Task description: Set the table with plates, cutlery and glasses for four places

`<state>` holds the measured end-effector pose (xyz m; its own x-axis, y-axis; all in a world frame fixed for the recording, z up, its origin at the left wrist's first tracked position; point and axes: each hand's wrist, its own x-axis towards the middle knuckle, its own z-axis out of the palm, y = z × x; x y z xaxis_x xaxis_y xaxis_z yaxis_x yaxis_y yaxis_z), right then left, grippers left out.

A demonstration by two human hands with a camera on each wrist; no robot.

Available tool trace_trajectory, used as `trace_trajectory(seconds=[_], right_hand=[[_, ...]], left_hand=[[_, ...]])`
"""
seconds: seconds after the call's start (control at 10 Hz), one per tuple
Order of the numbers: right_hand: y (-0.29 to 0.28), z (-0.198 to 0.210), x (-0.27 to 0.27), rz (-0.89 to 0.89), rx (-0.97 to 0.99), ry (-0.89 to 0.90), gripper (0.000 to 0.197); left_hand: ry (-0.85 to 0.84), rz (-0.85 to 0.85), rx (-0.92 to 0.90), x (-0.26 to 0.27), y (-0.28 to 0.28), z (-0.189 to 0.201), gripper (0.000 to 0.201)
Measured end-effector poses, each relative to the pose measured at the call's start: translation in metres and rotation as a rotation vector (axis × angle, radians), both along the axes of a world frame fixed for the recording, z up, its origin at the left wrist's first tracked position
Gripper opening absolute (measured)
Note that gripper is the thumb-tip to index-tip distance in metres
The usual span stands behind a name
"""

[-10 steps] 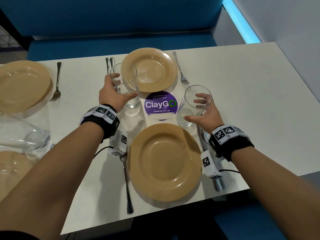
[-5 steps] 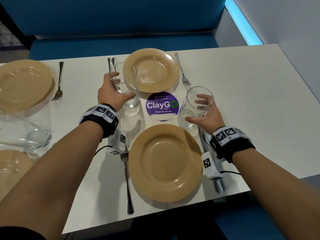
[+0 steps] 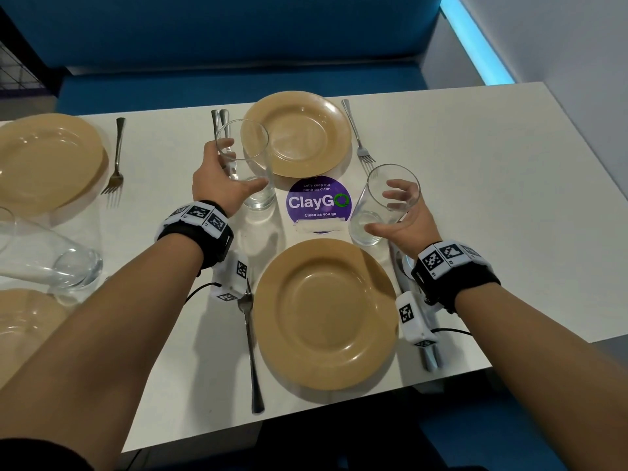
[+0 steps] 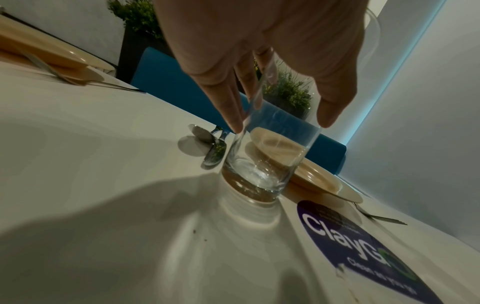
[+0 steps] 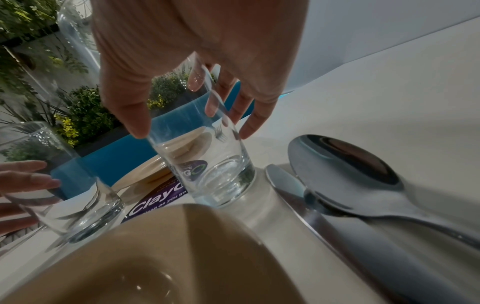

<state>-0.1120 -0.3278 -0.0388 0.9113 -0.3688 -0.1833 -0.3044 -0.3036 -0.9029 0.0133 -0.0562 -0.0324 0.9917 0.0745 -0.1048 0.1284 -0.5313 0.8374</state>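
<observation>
Both glasses were down on the desk and I had a hand on each. My left hand [image 3: 217, 185] was curled round the far glass [image 3: 249, 164], thumb on one side and fingers on the other, about halfway up the wall; it stood between the spoon [image 4: 213, 148] and the far plate [image 3: 299, 134], toward the desk's far edge. My right hand [image 3: 401, 219] was loosely round the near glass [image 3: 380, 205], thumb and fingertips [image 5: 246, 127] at the wall, though I couldn't tell how firmly they pressed. That one leaned a little, its base by the near plate [image 3: 326, 314] and just beside the knife [image 5: 293, 191], close to the purple sticker [image 3: 317, 202].

These felt like plain tumblers: thick, heavy bottoms, thin clear walls, smooth and likely slippery. Stiff, but they'd chip or break if knocked against a plate or cutlery. I judged the safest hold to be mid-wall, fingers wrapped opposite the thumb, never by the rim.
</observation>
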Motion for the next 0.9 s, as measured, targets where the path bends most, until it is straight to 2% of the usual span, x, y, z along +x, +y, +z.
trace_trajectory(seconds=[0.3, 0.6, 0.8, 0.9], right_hand=[[0.0, 0.002, 0.0, 0.006, -0.006, 0.003, 0.073], [0.001, 0.015, -0.001, 0.012, 0.048, -0.03, 0.085], [0.0, 0.046, -0.002, 0.103, -0.132, -0.085, 0.091], [0.016, 0.068, 0.002, 0.097, -0.292, -0.142, 0.09]], left_hand=[[0.034, 0.005, -0.005, -0.004, -0.004, 0.005, 0.081], [0.119, 0.015, 0.008, -0.02, -0.001, 0.017, 0.1], [0.143, -0.018, -0.005, -0.038, 0.008, 0.034, 0.106], [0.119, -0.043, -0.019, -0.048, 0.019, 0.047, 0.106]])
